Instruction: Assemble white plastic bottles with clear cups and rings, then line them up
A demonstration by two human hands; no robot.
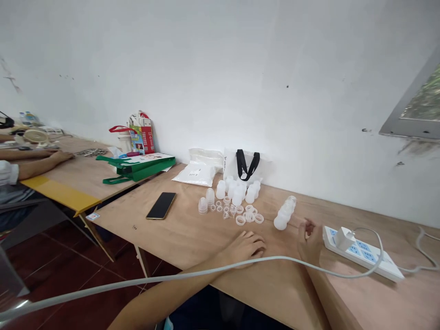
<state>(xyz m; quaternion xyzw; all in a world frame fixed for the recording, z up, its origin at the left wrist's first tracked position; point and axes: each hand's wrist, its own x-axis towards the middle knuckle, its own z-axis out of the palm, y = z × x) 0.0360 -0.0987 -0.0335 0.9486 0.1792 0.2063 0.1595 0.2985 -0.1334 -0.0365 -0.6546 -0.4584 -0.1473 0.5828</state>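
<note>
My left hand (245, 246) rests on the wooden table, palm down, fingers loosely bent and holding nothing. My right hand (310, 238) lies on its side beside the power strip, fingers loosely curled and apart, with nothing visible in them. Just left of it is a row of frosted plastic bottles (285, 213), lying or tilted; I cannot tell which. Beyond my left hand sit several translucent rings (259, 218) and small clear teat-like pieces (226, 213). Behind them stand several frosted bottles (237, 196). Clear domed caps (202, 206) are stacked to their left.
A phone (161, 205) lies at left. White plastic packets (195, 173) and a white bag with black handles (233, 165) rest against the wall. A white cable (154, 279) crosses before me from the power strip (364, 254). Another person's hands (57, 156) rest on the neighbouring table.
</note>
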